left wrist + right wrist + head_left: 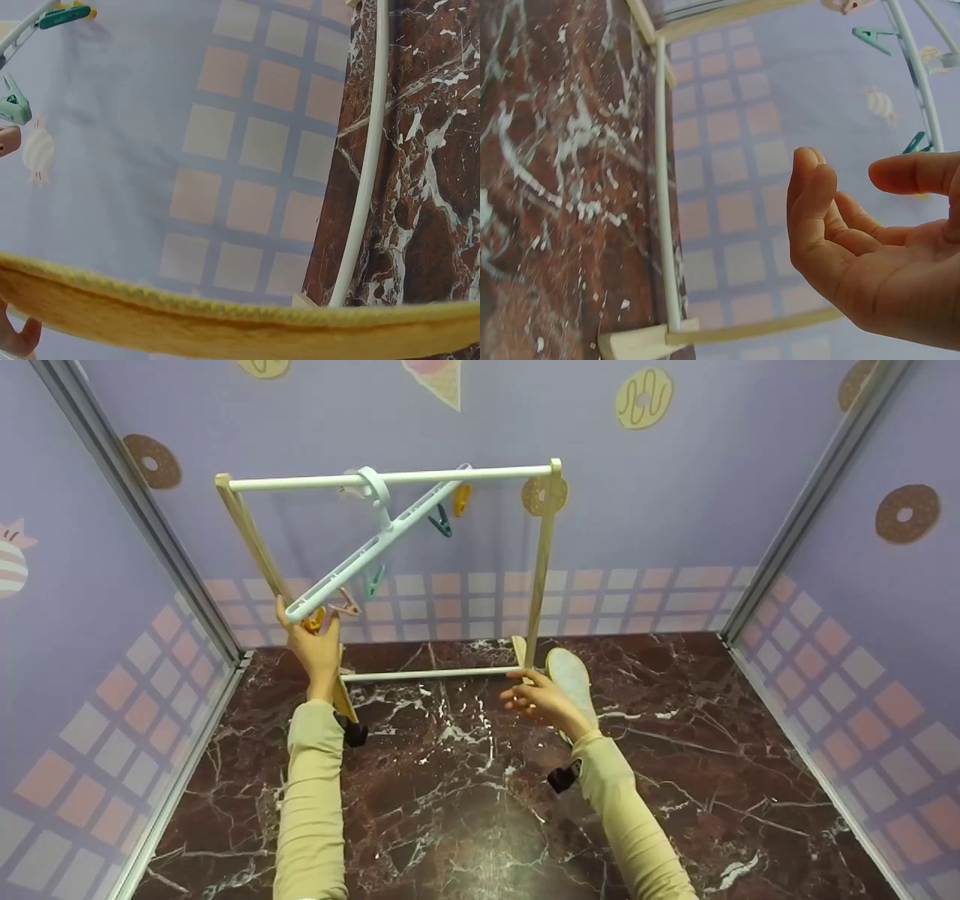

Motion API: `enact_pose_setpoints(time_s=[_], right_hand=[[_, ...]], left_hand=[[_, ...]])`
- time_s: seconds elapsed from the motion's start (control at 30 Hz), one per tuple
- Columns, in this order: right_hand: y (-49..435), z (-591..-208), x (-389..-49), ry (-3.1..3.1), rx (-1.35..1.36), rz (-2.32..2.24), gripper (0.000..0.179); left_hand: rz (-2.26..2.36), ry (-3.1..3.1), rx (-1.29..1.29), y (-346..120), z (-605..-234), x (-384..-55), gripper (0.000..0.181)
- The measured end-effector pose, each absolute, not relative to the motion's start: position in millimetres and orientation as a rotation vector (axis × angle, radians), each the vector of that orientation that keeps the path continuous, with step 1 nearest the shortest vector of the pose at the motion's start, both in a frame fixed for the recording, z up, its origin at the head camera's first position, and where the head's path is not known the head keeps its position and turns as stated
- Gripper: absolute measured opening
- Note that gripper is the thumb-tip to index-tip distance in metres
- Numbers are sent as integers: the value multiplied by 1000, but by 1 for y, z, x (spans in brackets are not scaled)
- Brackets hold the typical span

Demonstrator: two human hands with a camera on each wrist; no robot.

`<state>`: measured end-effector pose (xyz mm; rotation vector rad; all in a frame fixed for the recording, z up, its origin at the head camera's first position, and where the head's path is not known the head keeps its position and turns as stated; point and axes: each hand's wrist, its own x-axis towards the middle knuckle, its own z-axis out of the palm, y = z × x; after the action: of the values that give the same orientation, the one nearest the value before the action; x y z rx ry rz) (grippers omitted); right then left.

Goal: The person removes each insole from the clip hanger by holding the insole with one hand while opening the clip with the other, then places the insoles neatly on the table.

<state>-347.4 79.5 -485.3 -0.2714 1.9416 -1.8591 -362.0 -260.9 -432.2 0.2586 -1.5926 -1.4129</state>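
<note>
A pale blue clip hanger (386,536) hangs by its hook from the white top bar (300,483) of a wooden-sided rack, slanting across it. Several clothespins hang along it: orange (461,500), dark green (441,520), mint (376,581), pink (345,603) and another orange one (314,620) at the near end. My left hand (316,651) is at that near end, thumb and finger spread to either side of it; in the left wrist view it is mostly hidden. Lower down, beside the right post, my right hand (870,255) is loosely curled and holds nothing.
The rack's lower white bar (435,673) runs just above the dark marble floor (450,795). A grey, slipper-shaped thing with a yellow edge (571,679) lies by the right post. Patterned lilac walls (480,427) enclose the back and both sides.
</note>
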Motion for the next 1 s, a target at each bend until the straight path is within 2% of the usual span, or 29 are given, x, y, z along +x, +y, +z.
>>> enact_pose_setpoints(time_s=[0.1,0.23,0.33,0.53,0.67,0.7,0.8,0.9,0.93,1.0], right_hand=[[73,-483,-348,1977,-305,-1839,42],[63,-480,-349,1981,-362,-1833,41],[55,-478,-349,1958,-388,-1836,41],[43,-480,-347,1941,-354,-1850,41],[35,-485,-347,1920,-437,-1857,38],[32,-511,-365,1900,-495,-1874,37],[22,-513,-363,1967,-556,-1848,38],[11,-503,-352,2057,-587,-1812,38],[8,-475,-329,2104,-570,-1776,38],[1,-470,-322,2119,-580,-1753,37]], left_hand=[[-1393,-1607,270,-259,-433,-362,65],[-1350,-1631,282,-256,-433,-361,35],[-1329,-1642,252,-252,-433,-357,21],[-1300,-1703,165,-244,-427,-340,20],[-1316,-1700,95,-239,-422,-326,18],[-1310,-1694,81,-240,-424,-327,19],[-1257,-1675,83,-238,-427,-328,22],[-1193,-1644,111,-239,-437,-338,22],[-1182,-1635,121,-239,-438,-339,22],[-1168,-1629,143,-237,-437,-340,23]])
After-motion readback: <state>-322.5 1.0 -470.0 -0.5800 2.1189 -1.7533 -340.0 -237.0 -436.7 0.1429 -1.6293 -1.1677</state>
